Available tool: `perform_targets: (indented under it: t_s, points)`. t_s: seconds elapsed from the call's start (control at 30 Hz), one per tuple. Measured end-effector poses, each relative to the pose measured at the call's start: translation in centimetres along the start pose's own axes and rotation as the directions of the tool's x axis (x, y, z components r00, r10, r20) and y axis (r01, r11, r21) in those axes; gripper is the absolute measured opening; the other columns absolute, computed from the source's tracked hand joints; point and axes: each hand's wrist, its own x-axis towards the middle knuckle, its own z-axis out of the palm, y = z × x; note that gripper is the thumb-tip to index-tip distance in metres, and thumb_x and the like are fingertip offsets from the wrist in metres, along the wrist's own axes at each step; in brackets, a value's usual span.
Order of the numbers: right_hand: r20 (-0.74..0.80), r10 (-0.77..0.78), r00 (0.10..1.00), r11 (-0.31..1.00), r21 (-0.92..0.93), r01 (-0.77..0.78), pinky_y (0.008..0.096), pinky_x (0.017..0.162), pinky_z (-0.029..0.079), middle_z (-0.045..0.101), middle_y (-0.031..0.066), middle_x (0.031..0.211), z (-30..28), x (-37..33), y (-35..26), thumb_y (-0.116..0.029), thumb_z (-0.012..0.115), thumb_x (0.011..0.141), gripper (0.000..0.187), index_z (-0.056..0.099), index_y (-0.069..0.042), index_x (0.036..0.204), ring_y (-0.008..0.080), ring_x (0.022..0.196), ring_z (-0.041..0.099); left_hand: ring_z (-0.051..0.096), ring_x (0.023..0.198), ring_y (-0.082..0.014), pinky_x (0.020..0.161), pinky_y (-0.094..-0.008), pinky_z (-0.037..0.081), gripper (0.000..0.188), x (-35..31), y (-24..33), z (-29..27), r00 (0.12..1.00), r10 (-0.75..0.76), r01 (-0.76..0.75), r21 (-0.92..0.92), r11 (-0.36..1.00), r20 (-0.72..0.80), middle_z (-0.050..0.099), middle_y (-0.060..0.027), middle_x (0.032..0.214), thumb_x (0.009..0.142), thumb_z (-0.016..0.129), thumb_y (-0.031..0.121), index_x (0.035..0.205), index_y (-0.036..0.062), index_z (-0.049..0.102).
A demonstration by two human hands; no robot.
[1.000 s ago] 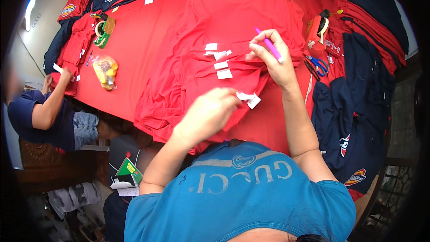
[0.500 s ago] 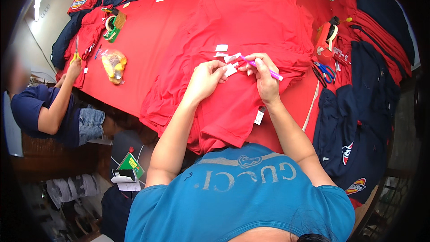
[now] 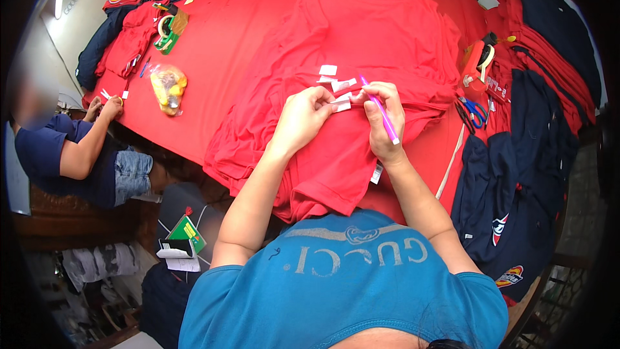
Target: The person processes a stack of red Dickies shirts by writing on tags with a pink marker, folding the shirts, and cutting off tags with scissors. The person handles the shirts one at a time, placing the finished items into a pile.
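Red shirts (image 3: 381,32) lie in a loose, overlapping pile in front of me, with several small white labels (image 3: 328,70) showing along their folds. My left hand (image 3: 302,123) is closed in a pinch on one white label (image 3: 341,106) at the middle of the pile. Close to its right, my right hand (image 3: 386,119) grips a pink-purple pen (image 3: 390,130). The pen stands slanted, one end pointing up and away, its pale end toward my wrist. Right fingertips are beside the pinched label; whether they touch it I cannot tell.
At left, a person (image 3: 77,148) works with both hands at the table edge. A green tape dispenser (image 3: 169,35) and a plastic bag of yellow items (image 3: 169,89) lie there. To the right are a red tape dispenser (image 3: 476,68), blue-handled scissors (image 3: 476,113) and dark garments (image 3: 510,174).
My right hand has turned the pen steeper, its pale end swinging down toward my wrist. My left hand stays on the label. The other person's raised hand has come down to the table edge.
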Motion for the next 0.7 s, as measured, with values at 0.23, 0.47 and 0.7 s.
perform_targets:
  t_s: [0.23, 0.47, 0.7]
  points:
    - [-0.015, 0.254, 0.967, 0.942, 0.229, -0.244, 0.0252, 0.065, 0.05, 0.052, 0.011, 0.104, 0.9, 0.2, -2.3, -0.004, 0.056, 0.094, 0.018, 0.054, 0.002, 0.11, 0.0137, 0.08, 0.061, 0.061, 0.075, -0.0138, 0.07, -0.0312, 0.049, 0.018, 0.1, 1.1, -0.9, 0.994, 0.109, -0.108, 0.042, 0.993, -0.014, 0.065, -0.0098, 0.081, 0.084, 0.07, 0.016, 0.084, 0.0005, 0.061]
    - [-0.007, 0.164, 0.986, 0.954, 0.257, -0.157, 0.0264, 0.068, 0.05, 0.056, 0.0075, 0.089, 0.4, -0.8, -1.2, -0.001, 0.051, 0.095, 0.01, 0.057, 0.002, 0.102, 0.0128, 0.073, 0.06, 0.06, 0.083, -0.0114, 0.078, -0.0295, 0.049, 0.012, 2.4, -2.5, -1.9, 0.968, 0.05, 0.089, -0.522, 0.848, 0.245, 0.066, -0.0044, 0.088, 0.086, 0.068, 0.009, 0.092, 0.0005, 0.062]
    - [0.101, 0.274, 0.956, 0.928, 0.233, -0.29, 0.0268, 0.067, 0.05, 0.06, 0.0082, 0.084, -0.3, -1.1, -2.0, -0.007, 0.049, 0.097, 0.014, 0.059, 0.002, 0.099, 0.0124, 0.074, 0.06, 0.062, 0.091, -0.0112, 0.083, -0.0273, 0.049, 0.012, 2.0, -1.1, -1.8, 0.957, 0.002, 0.115, -0.386, 0.915, 0.289, 0.068, -0.006, 0.094, 0.089, 0.064, 0.007, 0.096, -0.0025, 0.065]
